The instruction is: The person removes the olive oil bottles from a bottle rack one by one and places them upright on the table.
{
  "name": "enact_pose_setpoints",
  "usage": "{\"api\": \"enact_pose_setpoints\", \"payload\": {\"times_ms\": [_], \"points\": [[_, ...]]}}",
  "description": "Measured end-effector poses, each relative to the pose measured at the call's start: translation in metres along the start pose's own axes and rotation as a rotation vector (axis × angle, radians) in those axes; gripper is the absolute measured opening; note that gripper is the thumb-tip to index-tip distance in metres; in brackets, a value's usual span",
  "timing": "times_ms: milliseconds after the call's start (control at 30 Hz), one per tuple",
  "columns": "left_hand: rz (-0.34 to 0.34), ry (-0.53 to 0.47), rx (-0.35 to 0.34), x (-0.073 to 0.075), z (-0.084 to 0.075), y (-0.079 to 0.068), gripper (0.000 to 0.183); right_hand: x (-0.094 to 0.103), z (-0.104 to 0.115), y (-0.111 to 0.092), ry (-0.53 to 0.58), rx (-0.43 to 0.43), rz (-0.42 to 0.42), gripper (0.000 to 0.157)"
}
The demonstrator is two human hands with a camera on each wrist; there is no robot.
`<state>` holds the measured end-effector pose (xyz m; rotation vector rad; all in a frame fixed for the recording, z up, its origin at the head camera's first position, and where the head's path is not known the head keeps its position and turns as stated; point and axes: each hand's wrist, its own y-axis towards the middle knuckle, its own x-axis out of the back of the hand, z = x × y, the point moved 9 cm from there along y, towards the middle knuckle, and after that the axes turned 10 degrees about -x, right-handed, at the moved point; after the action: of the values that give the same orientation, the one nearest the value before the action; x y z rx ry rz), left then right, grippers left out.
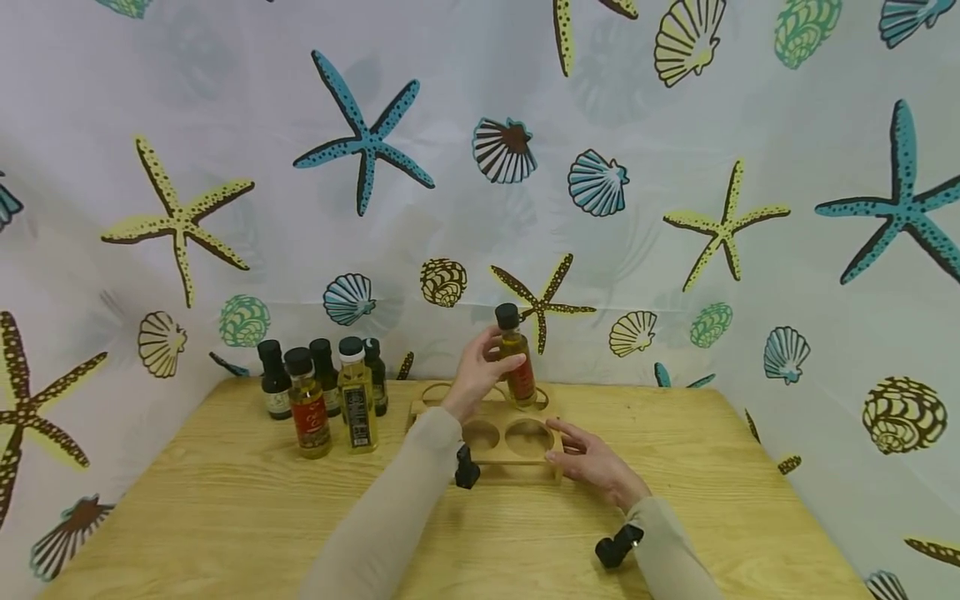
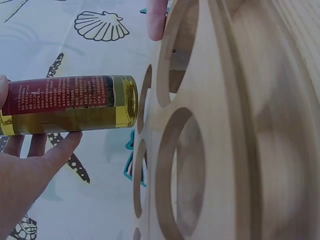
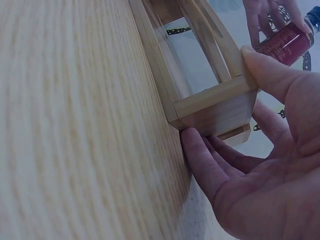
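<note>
My left hand (image 1: 474, 375) grips an oil bottle (image 1: 521, 375) with a black cap, a red label and yellow oil inside. The bottle is nearly upright above the back right hole of a two-tier wooden bottle rack (image 1: 491, 457). In the left wrist view, the bottle's base (image 2: 127, 102) is apart from the round holes of the rack. At the rack's right end, my right hand (image 1: 596, 467) holds the frame between thumb and fingers. The right wrist view has the thumb on the upper edge and the fingers against the end panel (image 3: 217, 115).
To the left of the rack stand another red-labelled oil bottle (image 1: 311, 417), a square bottle with a dark label (image 1: 358, 408) and several dark bottles (image 1: 276, 387). The wooden table (image 1: 225, 500) is backed by a curtain (image 1: 450, 208) printed with shells and starfish.
</note>
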<state>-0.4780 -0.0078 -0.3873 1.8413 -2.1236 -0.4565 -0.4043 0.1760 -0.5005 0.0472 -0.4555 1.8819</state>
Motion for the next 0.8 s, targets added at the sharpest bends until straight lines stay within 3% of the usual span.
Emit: {"api": "enact_pose_setpoints", "payload": {"times_ms": [300,800], "points": [[-0.005,0.016,-0.001,0.008,-0.022,-0.008,0.051,0.001,-0.006,0.002,0.011,-0.008,0.006,0.065],[0.067,0.066,-0.015,0.03,-0.032,-0.03,0.047,0.002,-0.005,0.001,-0.004,0.0,0.011,0.067]]}}
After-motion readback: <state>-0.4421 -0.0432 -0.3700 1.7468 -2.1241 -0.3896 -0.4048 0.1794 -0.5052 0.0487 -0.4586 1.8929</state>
